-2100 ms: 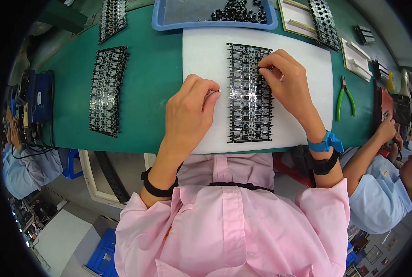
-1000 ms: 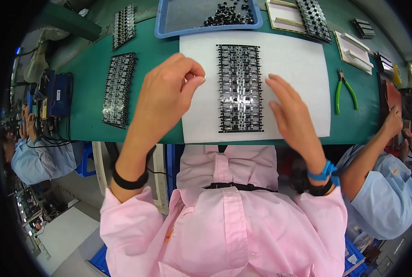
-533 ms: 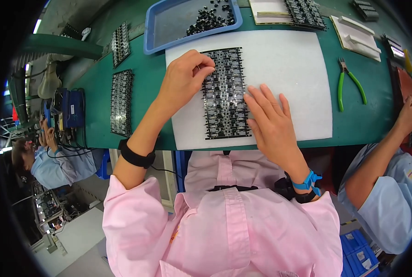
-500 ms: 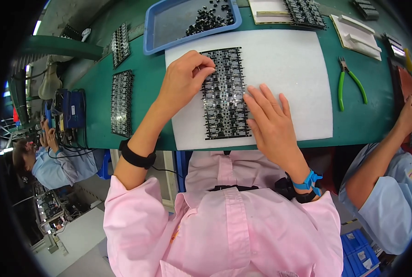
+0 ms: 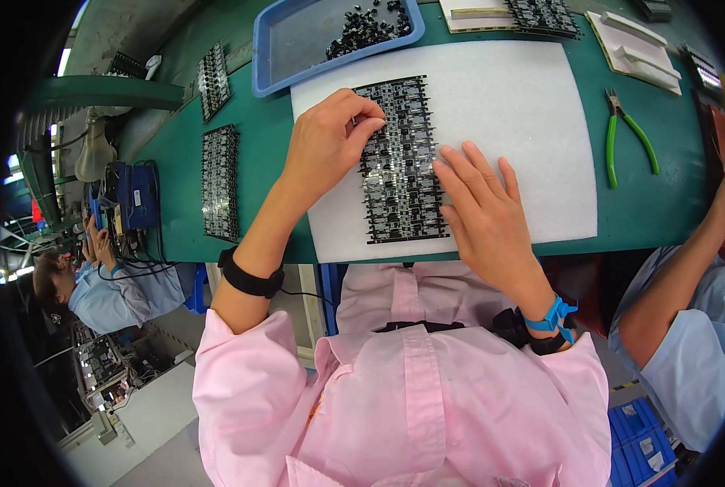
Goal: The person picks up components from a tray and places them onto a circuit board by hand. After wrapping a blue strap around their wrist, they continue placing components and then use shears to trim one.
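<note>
A black and silver circuit board panel lies on a white foam sheet in front of me. Over the panel's upper left edge, my left hand is closed, thumb and index finger pinched together. Whatever sits between those fingertips is too small or hidden to name. My right hand rests flat along the panel's right edge, its fingers stretched and spread, touching the edge or just beside it. Beyond the sheet stands a blue tray with a pile of small black parts.
Green-handled cutters lie right of the sheet on the green table. More panels lie to the left, and another at the back right near white holders. A co-worker's arm reaches in at far right.
The whole view has shifted slightly. My left hand stays pinched at the panel's upper left, its fingertips slightly further in over the panel; my right hand keeps its place.
</note>
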A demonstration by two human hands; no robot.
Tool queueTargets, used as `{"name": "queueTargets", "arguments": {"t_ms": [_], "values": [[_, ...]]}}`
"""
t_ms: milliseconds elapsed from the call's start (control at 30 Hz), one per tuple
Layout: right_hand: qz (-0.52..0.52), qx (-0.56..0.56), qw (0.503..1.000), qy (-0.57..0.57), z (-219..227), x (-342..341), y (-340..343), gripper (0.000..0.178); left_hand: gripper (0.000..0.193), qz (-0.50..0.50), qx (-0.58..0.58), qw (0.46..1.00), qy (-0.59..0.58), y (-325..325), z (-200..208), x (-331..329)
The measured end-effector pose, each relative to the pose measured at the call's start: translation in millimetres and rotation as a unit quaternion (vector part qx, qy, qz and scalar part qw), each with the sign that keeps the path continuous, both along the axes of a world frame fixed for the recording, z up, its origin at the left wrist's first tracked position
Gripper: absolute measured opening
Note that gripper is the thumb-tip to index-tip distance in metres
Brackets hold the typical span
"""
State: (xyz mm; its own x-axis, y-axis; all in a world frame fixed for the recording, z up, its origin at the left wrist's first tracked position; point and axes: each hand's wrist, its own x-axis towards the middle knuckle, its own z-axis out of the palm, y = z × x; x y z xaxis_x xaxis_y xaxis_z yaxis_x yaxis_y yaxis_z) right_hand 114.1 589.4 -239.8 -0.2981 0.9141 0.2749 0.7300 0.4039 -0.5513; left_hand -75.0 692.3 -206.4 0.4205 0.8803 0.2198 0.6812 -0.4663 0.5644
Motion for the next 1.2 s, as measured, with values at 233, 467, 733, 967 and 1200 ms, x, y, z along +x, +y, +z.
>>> {"name": "queueTargets", "arguments": {"t_ms": [233,467,733,967,1200], "values": [[0.003,0.002,1.000,0.005,-1,2,0,0.041,0.006,0.003,0.006,1.000,0.009,1,-1,2],[0.004,0.000,1.000,0.012,-4,5,1,0.042,0.006,0.008,0.005,1.000,0.023,0,-1,5],[0.004,0.006,1.000,0.004,-4,7,2,0.042,0.007,-0.038,0.067,0.993,0.086,1,5,9],[0.026,-0.015,0.999,0.018,10,8,1,0.041,0.012,-0.041,0.078,0.993,0.081,1,23,-9],[0.118,-0.060,0.989,-0.069,86,3,34,0.021,0.021,-0.011,0.024,0.977,0.210,56,64,-65]]}}
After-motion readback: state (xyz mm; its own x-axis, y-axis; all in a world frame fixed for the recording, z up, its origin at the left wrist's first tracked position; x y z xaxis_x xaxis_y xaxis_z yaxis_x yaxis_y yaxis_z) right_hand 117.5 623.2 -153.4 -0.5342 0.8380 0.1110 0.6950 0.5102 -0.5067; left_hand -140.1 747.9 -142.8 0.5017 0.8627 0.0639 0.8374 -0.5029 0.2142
